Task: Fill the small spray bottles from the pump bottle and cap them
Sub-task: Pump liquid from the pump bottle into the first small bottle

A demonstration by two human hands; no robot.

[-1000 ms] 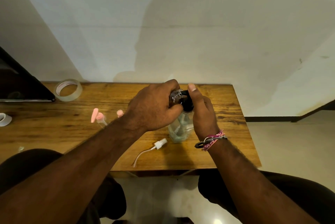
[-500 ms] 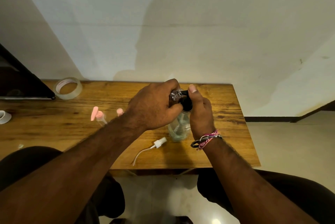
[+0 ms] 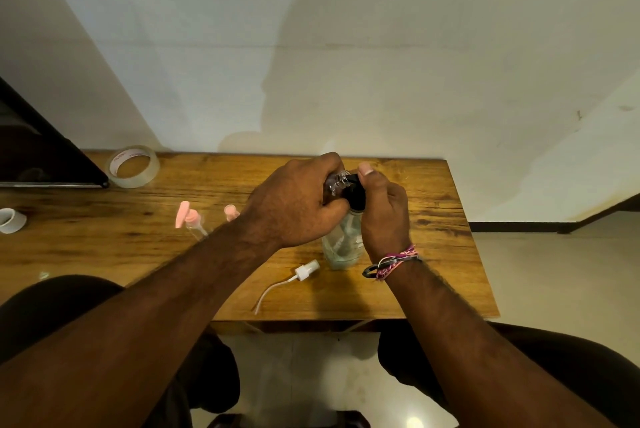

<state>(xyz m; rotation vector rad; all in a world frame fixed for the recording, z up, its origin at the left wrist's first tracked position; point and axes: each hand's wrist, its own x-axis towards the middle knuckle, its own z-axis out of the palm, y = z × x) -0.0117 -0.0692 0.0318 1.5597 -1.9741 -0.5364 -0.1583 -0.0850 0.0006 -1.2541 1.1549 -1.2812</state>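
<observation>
A clear pump bottle [image 3: 341, 247] with a black pump head [image 3: 355, 193] stands upright on the wooden table [image 3: 433, 216]. My right hand [image 3: 382, 216] curls around its pump head and neck, thumb on top. My left hand [image 3: 294, 205] grips a small clear spray bottle [image 3: 336, 180] and holds its open mouth against the pump nozzle. A white spray cap with a dip tube [image 3: 304, 271] lies on the table in front of the pump bottle. Two small bottles with pink caps [image 3: 188, 219] [image 3: 231, 212] stand left of my left arm.
A roll of clear tape [image 3: 133, 167] lies at the table's back left, beside a dark slanted object [image 3: 38, 150]. A small white ring [image 3: 12, 219] sits at the far left. The table's right edge and front edge drop to a tiled floor [image 3: 554, 289].
Both hands stay at the pump head with almost no movement. My right wrist has dropped slightly.
</observation>
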